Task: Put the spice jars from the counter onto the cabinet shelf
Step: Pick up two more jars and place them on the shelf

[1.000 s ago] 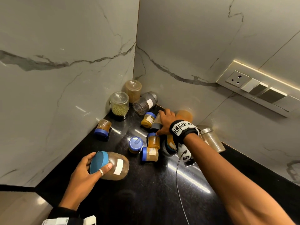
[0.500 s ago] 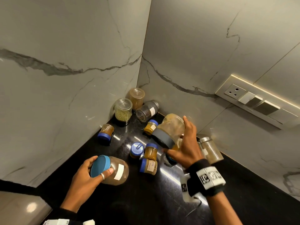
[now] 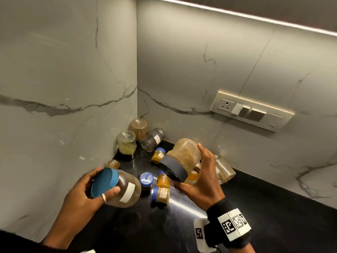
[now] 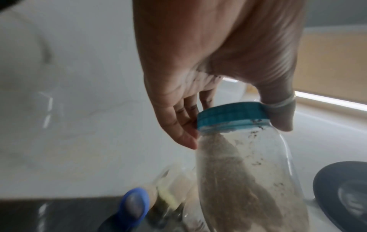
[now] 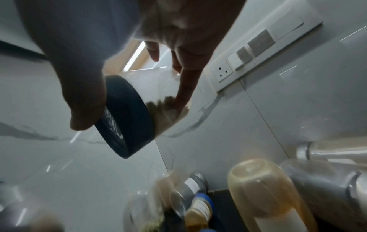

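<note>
My left hand [image 3: 85,194] grips a clear jar with a teal-blue lid [image 3: 116,187] by the lid end, held tilted above the black counter [image 3: 273,216]; the left wrist view shows fingers and thumb clamped round that lid [image 4: 232,116]. My right hand [image 3: 202,181] holds a larger jar with a dark grey lid [image 3: 182,157], lid pointing down-left, lifted off the counter; in the right wrist view the thumb lies on the dark lid [image 5: 127,116]. Several small blue-lidded jars [image 3: 161,193] lie on the counter between my hands. No cabinet shelf shows.
In the corner stand an upside-down jar of green seeds [image 3: 126,143], a brown jar [image 3: 139,126] and a dark jar on its side [image 3: 152,139]. A steel-capped jar [image 3: 225,170] lies behind my right hand. A socket panel [image 3: 251,110] sits on the marble wall.
My right hand picked the dark-lidded jar out of the pile and raised it. My left hand lifted the teal-lidded jar a little. The head view tilted upward.
</note>
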Demonstrator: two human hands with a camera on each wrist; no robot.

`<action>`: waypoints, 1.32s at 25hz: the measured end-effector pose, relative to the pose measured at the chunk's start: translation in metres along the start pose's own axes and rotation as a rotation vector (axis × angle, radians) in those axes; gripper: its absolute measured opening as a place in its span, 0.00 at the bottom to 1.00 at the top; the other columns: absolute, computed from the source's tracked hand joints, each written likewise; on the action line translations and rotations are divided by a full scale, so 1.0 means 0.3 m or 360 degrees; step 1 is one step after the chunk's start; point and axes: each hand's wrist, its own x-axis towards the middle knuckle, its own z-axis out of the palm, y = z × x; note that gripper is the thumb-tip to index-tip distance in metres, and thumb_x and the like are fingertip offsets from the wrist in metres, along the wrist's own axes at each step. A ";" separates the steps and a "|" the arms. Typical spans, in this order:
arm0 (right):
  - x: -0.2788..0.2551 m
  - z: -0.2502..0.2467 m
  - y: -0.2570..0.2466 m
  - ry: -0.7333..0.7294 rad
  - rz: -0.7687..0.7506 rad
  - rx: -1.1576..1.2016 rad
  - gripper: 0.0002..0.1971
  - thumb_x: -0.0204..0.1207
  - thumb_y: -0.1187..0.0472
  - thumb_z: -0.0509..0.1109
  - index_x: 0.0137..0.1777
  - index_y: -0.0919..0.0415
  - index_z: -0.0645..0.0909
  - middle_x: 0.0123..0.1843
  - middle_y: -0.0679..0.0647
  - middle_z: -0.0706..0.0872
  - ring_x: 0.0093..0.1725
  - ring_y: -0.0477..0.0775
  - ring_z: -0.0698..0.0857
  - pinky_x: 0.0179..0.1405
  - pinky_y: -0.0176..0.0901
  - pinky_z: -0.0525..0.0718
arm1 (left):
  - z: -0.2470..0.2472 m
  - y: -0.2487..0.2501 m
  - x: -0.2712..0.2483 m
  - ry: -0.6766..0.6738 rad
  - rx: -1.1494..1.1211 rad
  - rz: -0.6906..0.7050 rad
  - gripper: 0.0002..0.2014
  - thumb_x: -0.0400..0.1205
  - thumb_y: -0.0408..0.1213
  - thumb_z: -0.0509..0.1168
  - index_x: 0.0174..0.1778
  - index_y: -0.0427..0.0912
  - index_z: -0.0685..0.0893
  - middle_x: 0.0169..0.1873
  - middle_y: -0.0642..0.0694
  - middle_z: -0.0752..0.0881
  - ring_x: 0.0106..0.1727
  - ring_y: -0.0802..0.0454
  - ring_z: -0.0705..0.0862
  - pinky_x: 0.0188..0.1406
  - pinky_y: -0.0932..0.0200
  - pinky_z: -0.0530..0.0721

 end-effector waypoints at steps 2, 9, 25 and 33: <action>0.020 -0.048 -0.053 0.0043 -0.0062 -0.0009 0.59 0.55 0.38 0.84 0.81 0.53 0.55 0.77 0.52 0.63 0.74 0.52 0.70 0.63 0.55 0.85 | -0.036 0.106 0.024 -0.0014 0.0037 0.0225 0.35 0.59 0.59 0.81 0.62 0.64 0.79 0.60 0.58 0.83 0.63 0.55 0.82 0.46 0.64 0.87; 0.167 -0.362 -0.384 0.0280 -0.0478 -0.0030 0.56 0.57 0.37 0.83 0.81 0.48 0.57 0.74 0.39 0.62 0.75 0.33 0.66 0.60 0.25 0.79 | -0.161 0.651 0.048 -0.0069 -0.0011 0.0991 0.38 0.52 0.76 0.73 0.59 0.73 0.79 0.58 0.67 0.83 0.61 0.67 0.82 0.50 0.75 0.84; 0.637 -1.022 -0.902 -0.0199 0.0549 0.0189 0.32 0.70 0.26 0.63 0.64 0.48 0.81 0.63 0.58 0.84 0.60 0.63 0.85 0.52 0.60 0.89 | -0.210 1.598 0.059 -0.0020 0.0258 0.1382 0.30 0.70 0.63 0.71 0.67 0.57 0.78 0.55 0.57 0.82 0.50 0.62 0.80 0.38 0.62 0.77; 0.778 -1.100 -0.765 -0.0129 0.0932 0.0126 0.36 0.80 0.30 0.51 0.65 0.62 0.80 0.57 0.68 0.86 0.45 0.70 0.91 0.54 0.62 0.88 | -0.088 1.597 0.261 -0.0070 0.0370 0.1191 0.30 0.70 0.63 0.72 0.64 0.52 0.78 0.57 0.50 0.82 0.52 0.52 0.81 0.43 0.58 0.80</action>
